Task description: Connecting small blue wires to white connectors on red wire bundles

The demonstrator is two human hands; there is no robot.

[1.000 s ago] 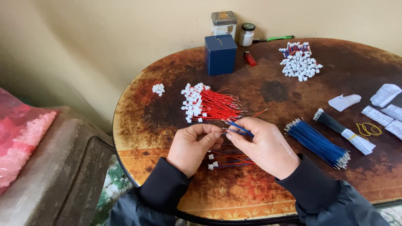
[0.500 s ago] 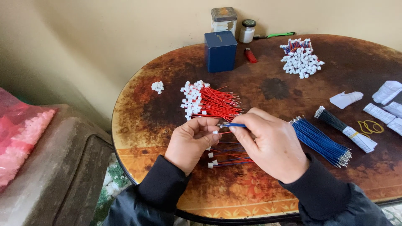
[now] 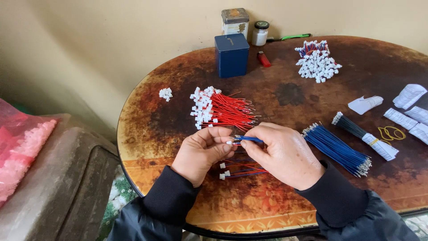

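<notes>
My left hand [image 3: 203, 154] and my right hand [image 3: 283, 154] meet over the near middle of a round brown table [image 3: 276, 93]. Between their fingertips is a short blue wire [image 3: 248, 139] with a small white connector [image 3: 229, 143] at its left end; the left fingers pinch the connector, the right fingers grip the wire. Just beyond the hands lies a fan of red wires with white connectors [image 3: 218, 109]. Under the hands lie a few finished red and blue wires [image 3: 240, 172]. A bundle of loose blue wires [image 3: 336, 149] lies right of my right hand.
A blue box [image 3: 232, 54], a tin [image 3: 235, 21], a small jar [image 3: 260, 33], a red lighter [image 3: 264, 59] and a pile of connectors [image 3: 316, 62] stand at the back. White paper wraps [image 3: 408, 111], a dark wire bundle [image 3: 363, 134] and rubber bands [image 3: 391, 132] lie right. A pink bag [image 3: 18, 149] is at left.
The hands have stayed together over the same spot; the fingers have shifted slightly along the blue wire and connector. The view has tilted a little.
</notes>
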